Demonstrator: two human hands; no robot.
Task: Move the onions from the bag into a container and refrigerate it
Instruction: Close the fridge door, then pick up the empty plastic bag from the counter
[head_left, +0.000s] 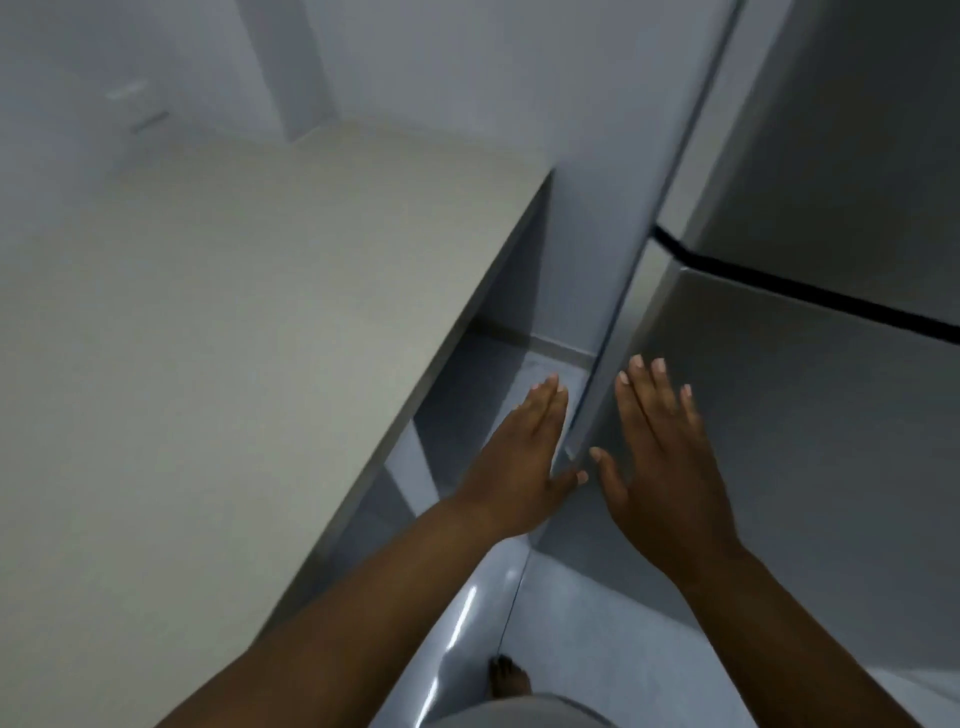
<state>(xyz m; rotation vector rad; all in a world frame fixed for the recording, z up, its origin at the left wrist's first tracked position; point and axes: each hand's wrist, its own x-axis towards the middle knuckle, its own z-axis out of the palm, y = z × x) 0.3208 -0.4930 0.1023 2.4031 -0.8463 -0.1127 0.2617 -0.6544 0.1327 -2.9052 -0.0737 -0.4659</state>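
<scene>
A grey steel refrigerator (810, 395) fills the right side, both doors shut, with a black seam between the upper and lower door. My right hand (660, 457) lies flat on the lower door's front, fingers spread, holding nothing. My left hand (524, 452) is flat with fingers together beside the door's left edge, its thumb at the corner of the door. No onions, bag or container are in view.
A pale beige countertop (234, 338) stretches along the left, its edge close to my left forearm. A narrow gap of glossy grey floor (467, 597) runs between counter and refrigerator. A white wall (415, 67) stands behind. My bare foot (509, 675) shows at the bottom.
</scene>
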